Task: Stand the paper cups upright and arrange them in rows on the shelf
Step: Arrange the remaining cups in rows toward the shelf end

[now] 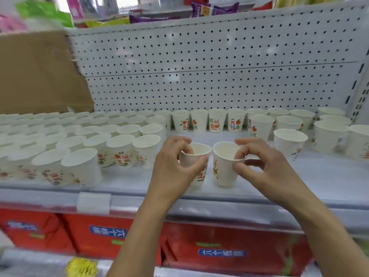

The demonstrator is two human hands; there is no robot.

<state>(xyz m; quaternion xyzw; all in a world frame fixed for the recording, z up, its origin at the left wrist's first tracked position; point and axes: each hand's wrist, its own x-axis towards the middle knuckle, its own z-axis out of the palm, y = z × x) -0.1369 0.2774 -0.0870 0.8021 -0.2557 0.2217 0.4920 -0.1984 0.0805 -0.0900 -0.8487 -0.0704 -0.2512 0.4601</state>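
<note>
The left hand (173,170) is curled round the wall of one paper cup (199,177), thumb on the near side and fingers over the far rim; the right hand (267,170) pinches the rim of a second cup (222,166) between thumb and fingertips; both cups are upright, mouths up, just beside each other near the front of the shelf (299,176); whether their bases touch it cannot be told.

Such cups look very light and thin-walled, so they are likely to dent under a squeeze and tip at a nudge; a soft hold at the stiffer rolled rim, or low round the wall, should serve best.

To the left stand the packed rows (119,144), cups touching; a single back row (216,119) runs along the pegboard panel (199,66); a looser cluster (289,142) stands to the right. Bare shelf lies between these, far of the hands, giving room to slide in; the front lip (199,198) is close under the wrists, and a sleeve or knuckle could topple the nearest row.
</note>
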